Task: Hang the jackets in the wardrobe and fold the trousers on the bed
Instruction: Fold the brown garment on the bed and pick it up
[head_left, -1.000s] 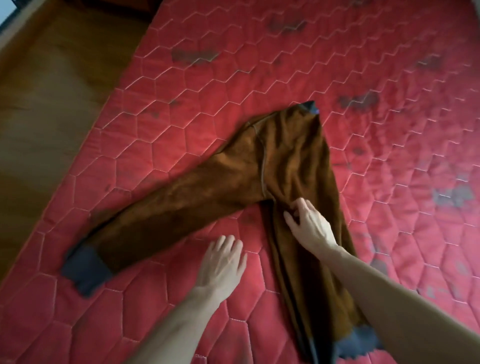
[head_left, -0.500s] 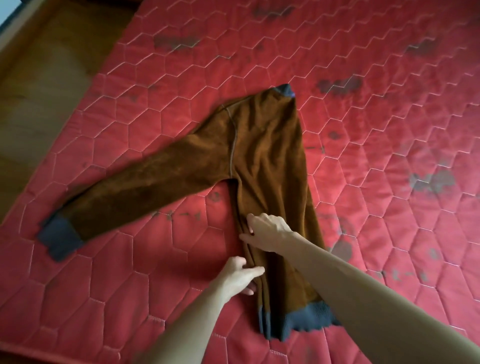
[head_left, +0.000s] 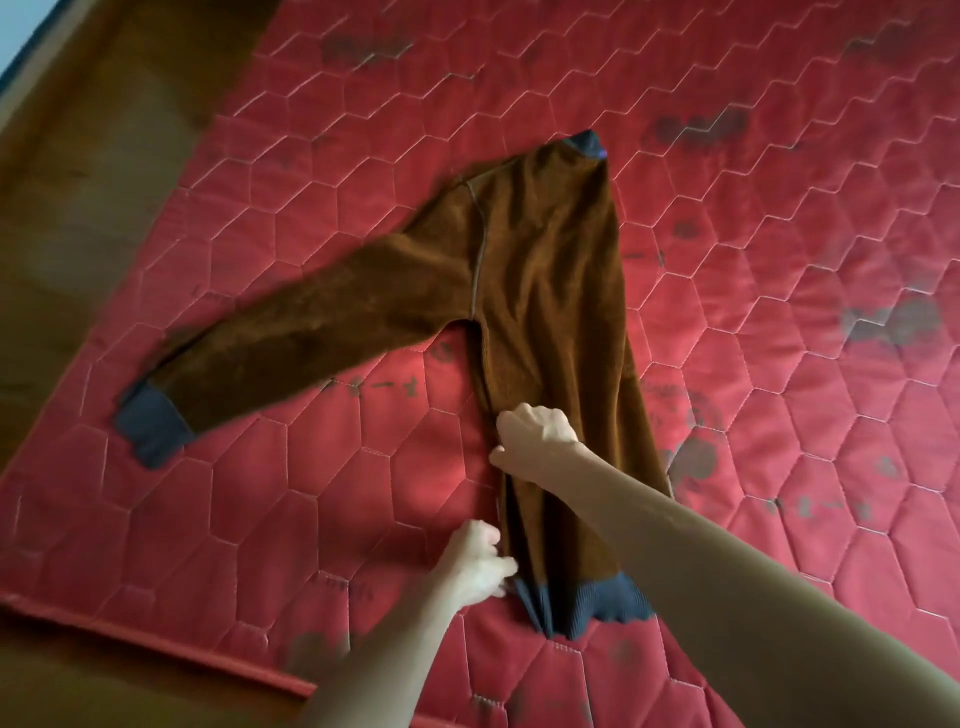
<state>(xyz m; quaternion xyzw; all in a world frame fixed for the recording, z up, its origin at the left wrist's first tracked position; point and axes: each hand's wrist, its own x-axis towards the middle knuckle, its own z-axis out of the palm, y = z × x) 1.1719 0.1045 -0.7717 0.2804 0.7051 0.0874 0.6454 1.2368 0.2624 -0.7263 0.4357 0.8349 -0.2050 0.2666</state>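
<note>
Brown fleece trousers (head_left: 540, 280) with dark grey cuffs lie spread flat on the red quilted mattress (head_left: 779, 291), legs splayed apart. One leg runs to the left, ending in a grey cuff (head_left: 150, 431). The other leg runs toward me, ending in a grey cuff (head_left: 587, 605). My right hand (head_left: 535, 436) pinches the inner edge of the near leg about halfway down. My left hand (head_left: 475, 564) grips the same edge just above the near cuff.
The mattress's near edge (head_left: 156, 634) runs along the bottom left, with wooden floor (head_left: 78, 156) beyond it on the left. Dark stains dot the red cover. Bare mattress stretches to the right and behind the trousers.
My left hand has moved from flat on the mattress to the near leg's edge by the cuff. My right hand slid down the inner edge from the crotch. The view has shifted back.
</note>
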